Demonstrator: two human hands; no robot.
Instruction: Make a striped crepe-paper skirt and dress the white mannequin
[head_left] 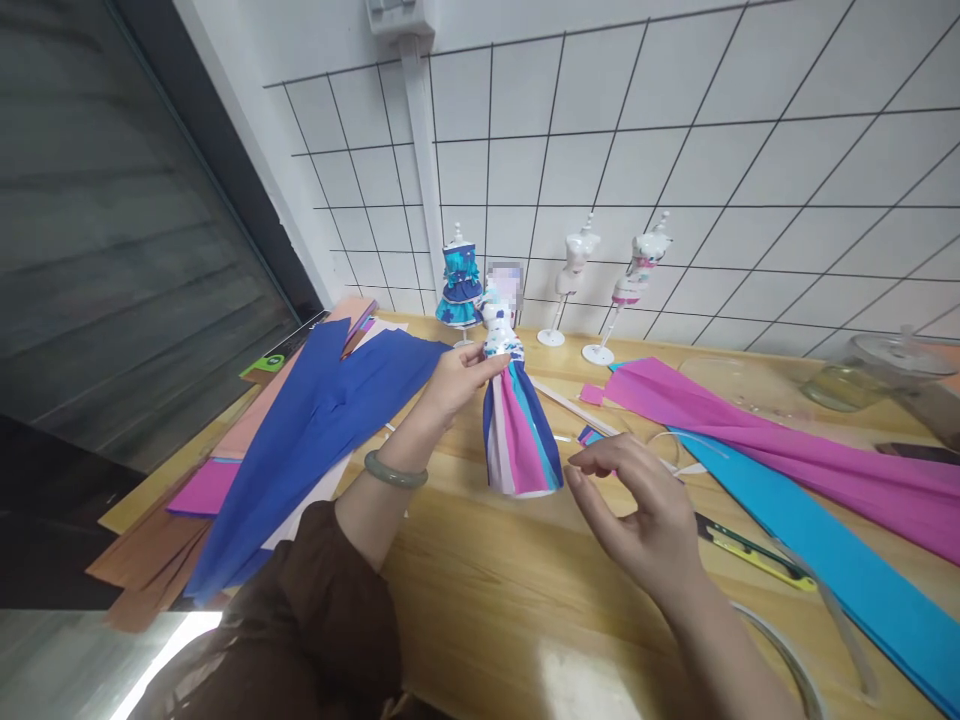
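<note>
My left hand (461, 380) grips a small dress-form mannequin (499, 322) at its waist, fingers closed round it. The mannequin is white with coloured patches on its bodice and stands nearly upright. Below the waist hangs a flared paper skirt (520, 435) with blue, white, pink and turquoise stripes. My right hand (637, 500) is just right of the skirt's hem, thumb and fingers apart, with nothing seen between them. Close beyond it lie small paper scraps (591, 435) and a yellow-and-black utility knife (754, 552).
Behind stand a mannequin in a blue ruffled dress (459, 285) and two mostly white mannequins (576, 262) (641, 262). Dark blue crepe paper (322, 430) covers coloured sheets at left. Pink paper (735, 420) and turquoise paper (840, 540) lie right, near a glass jar (840, 385).
</note>
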